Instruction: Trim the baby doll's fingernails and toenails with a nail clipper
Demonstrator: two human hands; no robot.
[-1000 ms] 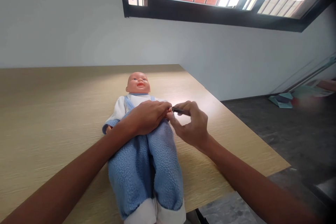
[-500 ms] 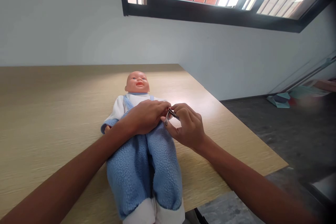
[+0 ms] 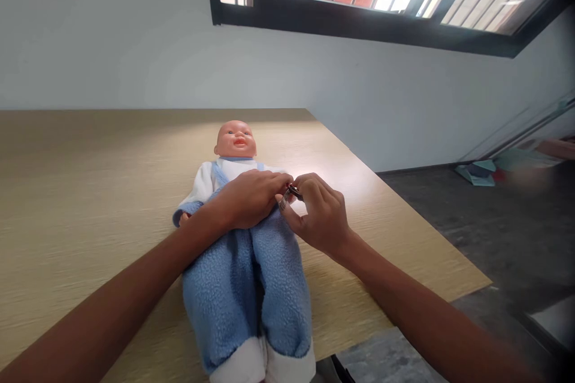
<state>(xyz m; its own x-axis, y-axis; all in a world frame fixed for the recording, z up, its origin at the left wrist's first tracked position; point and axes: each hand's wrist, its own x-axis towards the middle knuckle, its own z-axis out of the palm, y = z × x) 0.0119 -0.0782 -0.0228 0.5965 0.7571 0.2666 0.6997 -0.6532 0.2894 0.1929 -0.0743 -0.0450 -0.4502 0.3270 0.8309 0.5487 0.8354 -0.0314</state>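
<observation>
A baby doll [image 3: 282,272] in blue fleece dungarees and a white top lies on its back, head toward the wall. Across its belly rests my left hand [image 3: 254,198], its fingers closed round the doll's hand on the right side; that small hand is mostly hidden. My right hand [image 3: 322,214] pinches a metal nail clipper [image 3: 294,192] between thumb and fingers. The clipper's jaws are at the fingertips of my left hand, by the doll's hand. Whether they touch a doll finger cannot be made out.
The doll lies on a light wooden table [image 3: 112,191], whose right edge drops to a dark floor [image 3: 431,215]. Behind stands a pale wall [image 3: 135,42] with a barred window [image 3: 359,18]. Blurred teal and reddish items [image 3: 480,170] lie on the floor at right.
My right fingers and thumb have squeezed slightly closer together round the nail clipper. My left hand and the doll stay in place.
</observation>
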